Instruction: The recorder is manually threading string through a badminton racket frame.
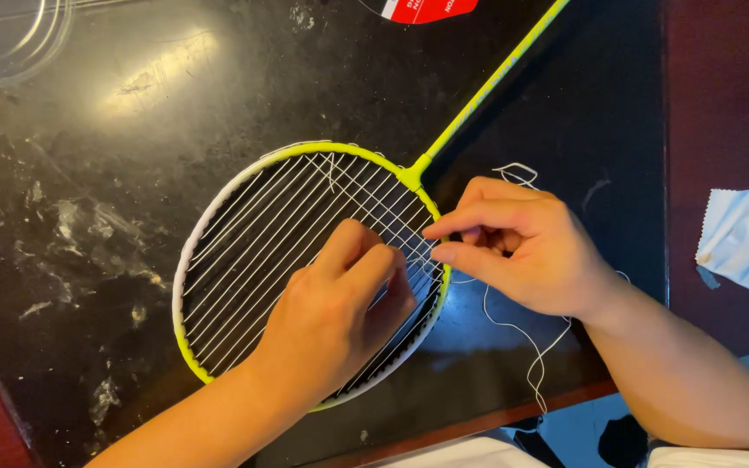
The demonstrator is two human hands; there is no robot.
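Left hand (340, 308): fingers curled, resting on yellow-framed badminton racket (218, 204). Right hand (522, 247): pinching thin white string (513, 328) at racket's right rim. I judge cross-weaving underway; next needs threading under.

one racket (244, 199), two hands (340, 316), one cloth (743, 238)

Racket (244, 234) lies on table (88, 173); cloth (743, 243) far right.

Yellow-green badminton racket (218, 208) flat on black table, white string (530, 347) trailing loose
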